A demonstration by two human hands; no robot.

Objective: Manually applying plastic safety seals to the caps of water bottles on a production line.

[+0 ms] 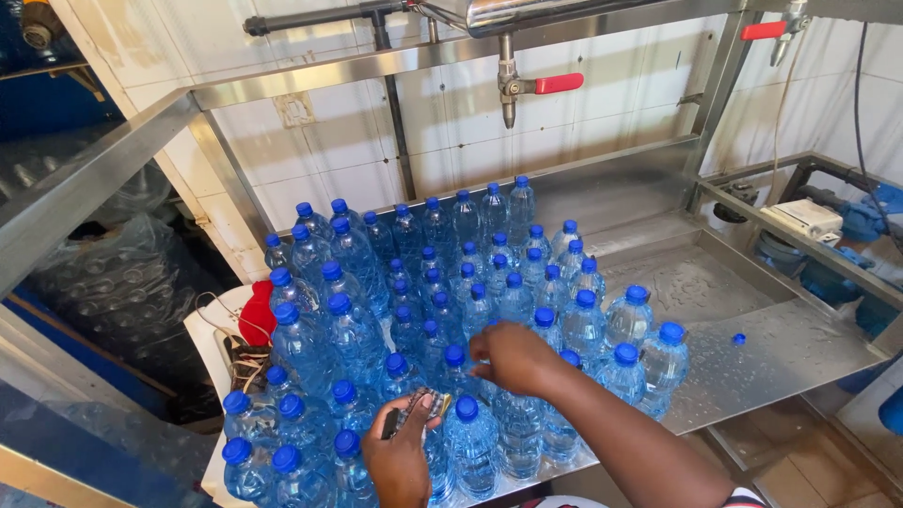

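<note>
a: what have i got, lower centre?
b: left hand [403, 452] curled shut round a small dark object [414, 412]; can't tell what. right hand [513, 357] pinches down among the bottles [451, 310], maybe on a cap [455, 356].
a: risk?
b: wet tray [752, 348], tight rows; one nudge could topple neighbours.

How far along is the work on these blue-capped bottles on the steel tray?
Done: the many clear bottles crowding the wet steel tray look filled and wear blue caps. In hand: the right hand fingers a bottle top mid-cluster, while the left hand holds a small dark object; what it is cannot be told. Left: one loose blue cap lies apart on the tray.
</note>
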